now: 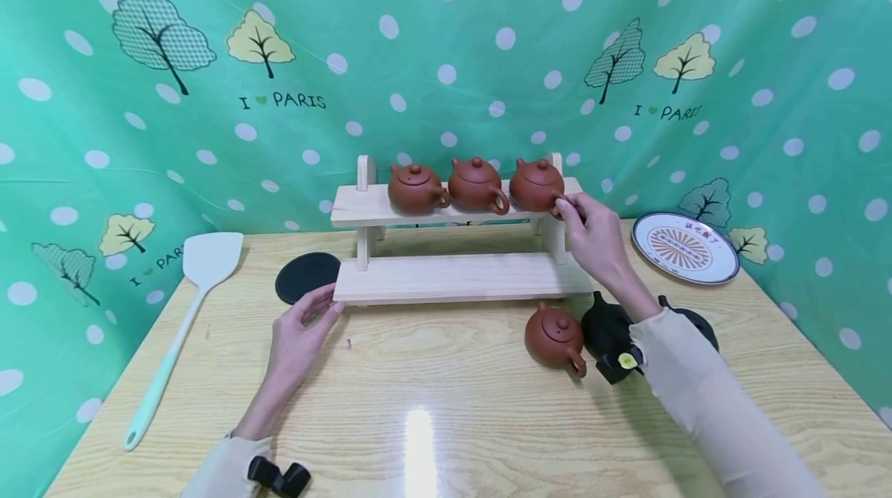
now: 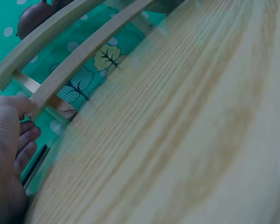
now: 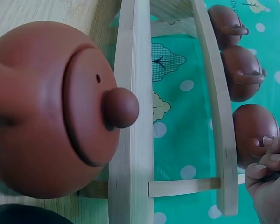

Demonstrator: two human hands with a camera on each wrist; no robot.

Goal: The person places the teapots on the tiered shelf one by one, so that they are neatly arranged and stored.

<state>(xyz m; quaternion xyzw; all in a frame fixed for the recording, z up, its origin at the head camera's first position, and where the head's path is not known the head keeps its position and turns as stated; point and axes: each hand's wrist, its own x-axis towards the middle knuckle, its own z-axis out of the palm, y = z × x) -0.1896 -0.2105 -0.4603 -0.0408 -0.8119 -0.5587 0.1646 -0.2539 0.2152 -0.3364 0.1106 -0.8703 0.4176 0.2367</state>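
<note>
A two-tier wooden rack (image 1: 460,279) stands at the back of the table. Three reddish-brown clay teapots sit in a row on its upper tier: a left one (image 1: 413,190), a middle one (image 1: 475,187) and a right one (image 1: 535,185). My right hand (image 1: 601,238) pinches the handle of the right teapot, as the right wrist view also shows at the handle (image 3: 256,148). With thumb and fingers, my left hand (image 1: 301,334) grips the left end of the lower tier. A fourth clay teapot (image 1: 554,337) rests on the table before the rack's right end.
Dark teapots (image 1: 605,320) stand under my right forearm, partly covered by it. A patterned plate (image 1: 685,248) leans at the back right. A black round disc (image 1: 307,275) lies left of the rack, and a spatula (image 1: 183,335) farther left. A polka-dot cloth (image 1: 446,56) hangs behind.
</note>
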